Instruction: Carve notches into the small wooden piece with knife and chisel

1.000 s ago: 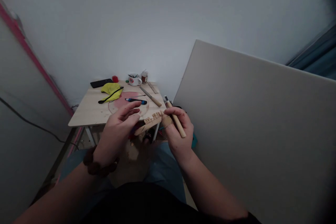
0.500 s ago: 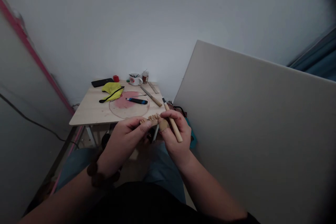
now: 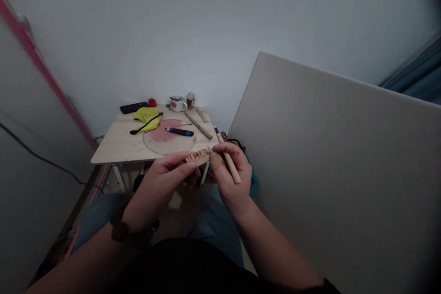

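Observation:
A small notched piece of carved wood (image 3: 200,160) sits between my hands, just in front of the table's near edge. My left hand (image 3: 168,173) is closed on its left end, thumb along the near side. My right hand (image 3: 234,174) holds a chisel (image 3: 230,161) with a pale wooden handle, its dark blade pointing up and away. That hand's thumb, wrapped in a tan cover (image 3: 217,161), and its fingertips touch the right end of the carved wood. Part of the chisel's handle lies behind the fingers.
On the low wooden table (image 3: 113,147) are a utility knife (image 3: 179,132), a wooden-handled blade (image 3: 198,126), a yellow cloth (image 3: 147,119), a black phone-like slab (image 3: 134,108), a white mug (image 3: 178,104) and a small jar (image 3: 190,101). A large pale panel (image 3: 327,170) stands close on the right.
The carved wood has turned slightly in my hands, so more of its notched top and near side shows. The chisel has shifted slightly with my right hand. Things on the table have stayed put.

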The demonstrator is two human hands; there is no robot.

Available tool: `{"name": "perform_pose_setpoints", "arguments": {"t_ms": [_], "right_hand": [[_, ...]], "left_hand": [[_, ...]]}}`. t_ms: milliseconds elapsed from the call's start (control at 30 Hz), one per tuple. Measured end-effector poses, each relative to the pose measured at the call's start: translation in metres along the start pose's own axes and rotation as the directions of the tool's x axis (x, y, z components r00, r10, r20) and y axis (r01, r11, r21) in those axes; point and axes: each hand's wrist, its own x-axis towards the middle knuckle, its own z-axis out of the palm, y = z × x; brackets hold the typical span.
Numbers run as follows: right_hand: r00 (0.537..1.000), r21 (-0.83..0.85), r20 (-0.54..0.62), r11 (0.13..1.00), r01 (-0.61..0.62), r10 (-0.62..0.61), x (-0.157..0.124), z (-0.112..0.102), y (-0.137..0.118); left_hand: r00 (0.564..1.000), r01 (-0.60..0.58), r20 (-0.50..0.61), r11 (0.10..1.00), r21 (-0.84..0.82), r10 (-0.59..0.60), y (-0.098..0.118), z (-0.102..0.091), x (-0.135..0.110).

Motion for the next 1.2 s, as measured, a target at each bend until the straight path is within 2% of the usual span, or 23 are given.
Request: {"name": "perform_pose_setpoints", "arguments": {"t_ms": [100, 200, 300, 400, 467, 667, 967, 1200], "right_hand": [[1.000, 0.018, -0.017, 1.000, -0.012, 0.012, -0.002, -0.001, 0.000], [0.997, 0.061, -0.032, 0.996, 0.068, -0.066, -0.009, -0.007, -0.006], [0.971, 0.079, 0.090, 0.974, 0.213, -0.219, -0.017, -0.015, -0.017], [0.938, 0.080, 0.246, 0.970, 0.230, -0.243, -0.021, -0.019, -0.028], [0.933, 0.097, 0.279, 0.973, 0.208, -0.227, -0.021, -0.018, -0.033], [0.963, 0.087, 0.227, 0.988, 0.128, -0.144, -0.022, -0.012, -0.040], [0.977, 0.125, 0.169, 0.986, 0.109, -0.129, -0.034, -0.008, -0.033], [0.982, 0.262, 0.075, 0.954, 0.148, -0.173, -0.039, 0.002, -0.029]], "left_hand": [[1.000, 0.018, -0.006, 0.997, -0.075, -0.019, -0.002, 0.000, -0.001], [0.999, 0.023, -0.042, 0.992, -0.123, -0.028, 0.002, 0.000, -0.003], [0.998, 0.013, -0.066, 0.991, -0.135, -0.022, 0.009, 0.000, -0.006], [0.998, -0.015, -0.060, 0.995, -0.096, 0.009, 0.011, -0.001, -0.008], [0.998, -0.030, -0.058, 0.995, -0.093, 0.024, 0.009, -0.002, -0.009], [0.999, -0.025, -0.049, 0.994, -0.106, 0.020, 0.002, -0.002, -0.009], [0.999, -0.019, -0.032, 0.991, -0.130, 0.015, 0.001, 0.002, -0.009], [0.999, -0.032, -0.005, 0.945, -0.324, 0.032, -0.003, 0.016, -0.010]]}}
